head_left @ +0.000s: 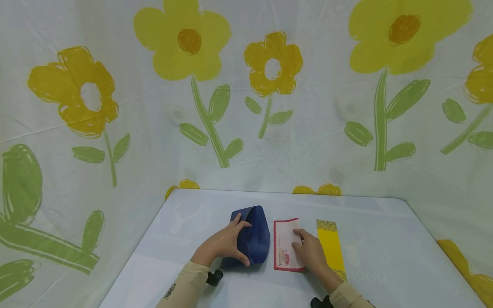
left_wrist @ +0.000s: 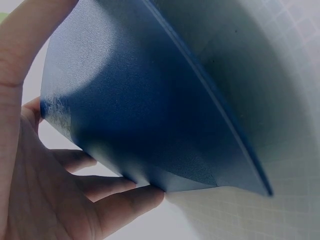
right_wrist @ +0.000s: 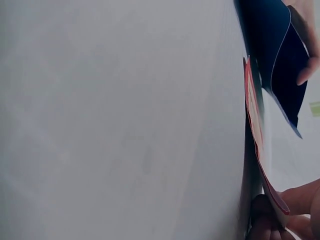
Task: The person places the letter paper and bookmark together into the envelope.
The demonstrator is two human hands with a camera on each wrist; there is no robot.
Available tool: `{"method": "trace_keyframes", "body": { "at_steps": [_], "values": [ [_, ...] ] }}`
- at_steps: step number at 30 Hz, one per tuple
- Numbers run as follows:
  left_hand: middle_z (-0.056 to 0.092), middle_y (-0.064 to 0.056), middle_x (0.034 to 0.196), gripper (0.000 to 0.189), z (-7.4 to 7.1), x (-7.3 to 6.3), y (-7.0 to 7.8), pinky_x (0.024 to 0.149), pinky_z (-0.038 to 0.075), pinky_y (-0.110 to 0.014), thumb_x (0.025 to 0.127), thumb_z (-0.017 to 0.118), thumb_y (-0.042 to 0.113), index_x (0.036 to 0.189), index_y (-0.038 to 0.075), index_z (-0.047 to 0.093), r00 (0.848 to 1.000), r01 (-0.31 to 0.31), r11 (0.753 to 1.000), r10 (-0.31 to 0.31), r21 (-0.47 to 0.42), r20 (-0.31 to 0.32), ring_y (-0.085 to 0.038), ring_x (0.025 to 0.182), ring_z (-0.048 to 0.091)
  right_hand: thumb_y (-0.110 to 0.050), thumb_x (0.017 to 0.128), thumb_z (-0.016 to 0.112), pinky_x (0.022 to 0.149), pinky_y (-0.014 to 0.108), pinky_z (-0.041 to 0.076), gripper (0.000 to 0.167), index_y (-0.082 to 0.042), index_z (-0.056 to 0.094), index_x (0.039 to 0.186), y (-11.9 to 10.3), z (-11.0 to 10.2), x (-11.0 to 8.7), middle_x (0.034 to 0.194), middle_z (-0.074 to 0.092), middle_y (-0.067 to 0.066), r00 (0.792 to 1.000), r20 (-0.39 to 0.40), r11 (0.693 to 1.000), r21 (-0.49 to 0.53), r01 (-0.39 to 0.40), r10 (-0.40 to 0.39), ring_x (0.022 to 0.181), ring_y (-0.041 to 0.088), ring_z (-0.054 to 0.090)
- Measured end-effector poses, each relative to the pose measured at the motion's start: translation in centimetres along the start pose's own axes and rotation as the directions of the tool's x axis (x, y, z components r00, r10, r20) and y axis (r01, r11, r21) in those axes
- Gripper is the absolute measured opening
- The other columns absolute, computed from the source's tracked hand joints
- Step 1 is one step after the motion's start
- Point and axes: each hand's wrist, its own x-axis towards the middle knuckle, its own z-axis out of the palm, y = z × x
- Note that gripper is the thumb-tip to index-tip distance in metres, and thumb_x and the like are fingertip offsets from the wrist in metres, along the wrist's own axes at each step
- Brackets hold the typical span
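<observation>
A dark blue envelope (head_left: 260, 237) stands slightly raised on the table, its mouth gaping toward the right. My left hand (head_left: 221, 244) grips it from the left, thumb at the near edge and fingers along the far side. Up close in the left wrist view, the envelope (left_wrist: 135, 90) bows between thumb and fingertips. Just to its right is a pale card with a red border (head_left: 284, 246), bearing small print and a picture. My right hand (head_left: 311, 253) pinches the card's right edge. The right wrist view shows the card (right_wrist: 254, 120) edge-on, its near end lifted between the fingers.
A yellow strip with patterned gold ends (head_left: 329, 244) lies on the white table (head_left: 377, 239), partly behind my right hand. A curtain with printed flowers (head_left: 316, 128) hangs behind the table and along its sides.
</observation>
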Motion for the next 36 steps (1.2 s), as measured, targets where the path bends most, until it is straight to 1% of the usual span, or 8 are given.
{"method": "trace_keyframes", "body": {
  "at_steps": [5,11,14,22,36],
  "values": [
    [0.011,-0.021,0.168,0.114,0.03,-0.01,0.03,0.105,0.044,-0.06,0.055,0.094,0.064,0.148,0.026,0.041,1.0,-0.004,1.0,0.004,0.002,-0.001,-0.046,0.145,0.034,-0.01,0.091,0.074,0.09,0.046,0.057,0.046,-0.003,0.063,0.135,0.11,0.06,0.01,0.121,0.069,0.019,1.0,-0.016,1.0,0.002,-0.005,0.005,0.093,0.027,0.061],
    [0.012,-0.02,0.168,0.113,0.01,-0.03,0.11,0.105,0.045,-0.059,0.055,0.094,0.064,0.148,0.026,0.042,1.0,0.002,1.0,-0.002,-0.005,0.0,-0.046,0.146,0.034,-0.01,0.09,0.076,0.083,0.04,0.058,0.045,-0.003,0.064,0.134,0.07,0.16,0.15,0.118,0.07,0.017,0.999,-0.05,1.0,0.015,0.004,-0.003,0.088,0.023,0.06],
    [0.012,-0.02,0.168,0.114,0.02,-0.03,0.11,0.105,0.045,-0.059,0.055,0.094,0.064,0.148,0.026,0.042,1.0,0.003,1.0,-0.003,-0.008,0.001,-0.046,0.146,0.034,-0.011,0.091,0.076,0.082,0.039,0.058,0.045,-0.004,0.064,0.134,0.11,0.12,0.21,0.118,0.07,0.016,0.998,-0.055,1.0,0.019,0.004,-0.003,0.087,0.022,0.06],
    [0.011,-0.02,0.168,0.113,0.04,-0.05,0.08,0.104,0.045,-0.06,0.055,0.094,0.063,0.148,0.026,0.042,1.0,0.001,1.0,-0.001,-0.008,0.001,-0.047,0.145,0.034,-0.011,0.092,0.074,0.088,0.046,0.056,0.046,-0.005,0.062,0.136,0.19,-0.38,0.37,0.122,0.068,0.018,0.999,-0.05,0.999,0.036,0.003,-0.001,0.091,0.025,0.059],
    [0.011,-0.021,0.168,0.114,0.07,0.0,-0.04,0.104,0.045,-0.06,0.054,0.094,0.064,0.149,0.026,0.041,1.0,0.003,1.0,-0.003,0.004,-0.001,-0.047,0.145,0.035,-0.012,0.093,0.073,0.091,0.047,0.055,0.047,-0.005,0.061,0.138,-0.13,-0.75,0.55,0.124,0.067,0.017,0.998,-0.06,0.999,0.052,0.001,0.002,0.09,0.025,0.059]
  ]
}}
